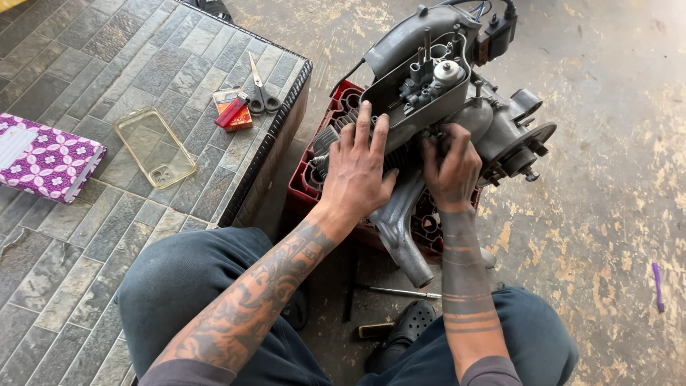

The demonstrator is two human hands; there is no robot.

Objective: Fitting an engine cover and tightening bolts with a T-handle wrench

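Observation:
A grey metal engine rests tilted on a red plastic crate on the concrete floor. My left hand lies flat against the engine's finned side, fingers spread. My right hand presses on the engine's middle just right of it, fingers curled against the metal; what the fingertips grip is hidden. A grey pipe runs down from the engine between my forearms.
A tiled ledge on the left carries scissors, a small red box, a clear phone case and a purple flowered book. A thin metal rod lies by my black shoe. A purple stick lies far right.

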